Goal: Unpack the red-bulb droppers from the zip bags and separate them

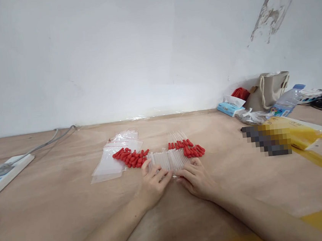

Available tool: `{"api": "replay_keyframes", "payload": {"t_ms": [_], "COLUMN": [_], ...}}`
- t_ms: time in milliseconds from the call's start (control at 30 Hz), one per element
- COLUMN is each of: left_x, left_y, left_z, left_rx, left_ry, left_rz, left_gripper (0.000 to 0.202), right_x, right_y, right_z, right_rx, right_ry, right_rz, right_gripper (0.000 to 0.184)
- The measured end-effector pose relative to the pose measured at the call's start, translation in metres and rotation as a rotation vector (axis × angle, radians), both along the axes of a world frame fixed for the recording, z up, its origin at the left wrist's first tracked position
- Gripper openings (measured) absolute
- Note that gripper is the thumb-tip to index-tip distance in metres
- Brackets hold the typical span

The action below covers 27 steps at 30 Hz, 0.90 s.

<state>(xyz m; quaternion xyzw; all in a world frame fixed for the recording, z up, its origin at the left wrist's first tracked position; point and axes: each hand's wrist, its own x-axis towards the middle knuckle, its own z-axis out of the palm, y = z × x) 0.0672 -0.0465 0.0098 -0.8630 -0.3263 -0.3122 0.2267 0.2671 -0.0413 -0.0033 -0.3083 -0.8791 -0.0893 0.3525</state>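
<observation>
A pile of clear glass dropper tubes (165, 160) lies side by side in front of me. My left hand (155, 180) is curled round its near left side, with fingers against the tubes. At the near right, my right hand (196, 176) has its bent fingers closed on the tube ends, and its thumb is tucked low. The fingertips of both hands almost meet. Loose red rubber bulbs (132, 158) are heaped left of the tubes. More red bulbs (194, 150) lie on the right, and behind them several droppers (178, 137) point their thin tips away. My fingers hide the near tube ends.
Clear zip bags (106, 164) lie under the left bulbs. A power strip (11, 172) with a grey cable is at far left. Along the right stand a tissue pack (230, 108), a beige bag (270, 90), a plastic bottle (287, 101) and a yellow packet (297, 133).
</observation>
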Motion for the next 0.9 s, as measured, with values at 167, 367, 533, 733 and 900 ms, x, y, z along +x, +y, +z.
{"api": "replay_keyframes", "payload": {"t_ms": [167,367,533,733,900], "left_x": [0.000,-0.002,-0.006,-0.007,-0.015], "left_y": [-0.001,-0.003,-0.004,-0.008,-0.005], "left_z": [-0.002,-0.002,-0.003,-0.003,0.002], "left_rx": [-0.061,-0.028,0.001,0.036,0.047], "left_ry": [0.018,-0.015,-0.001,0.020,-0.039], "left_rz": [0.033,0.007,-0.036,-0.053,-0.045], "left_gripper": [0.013,0.014,0.011,0.012,0.011], "right_x": [0.008,0.010,0.011,0.013,0.022], "right_y": [0.002,0.000,-0.001,-0.002,-0.003], "right_z": [-0.003,-0.003,-0.002,0.001,0.004], "right_rx": [-0.021,0.032,0.016,-0.103,-0.156], "right_ry": [0.028,0.053,0.048,0.030,0.046], "right_rz": [-0.020,-0.040,0.022,0.087,0.043], "right_gripper": [0.011,0.017,0.022,0.018,0.022]}}
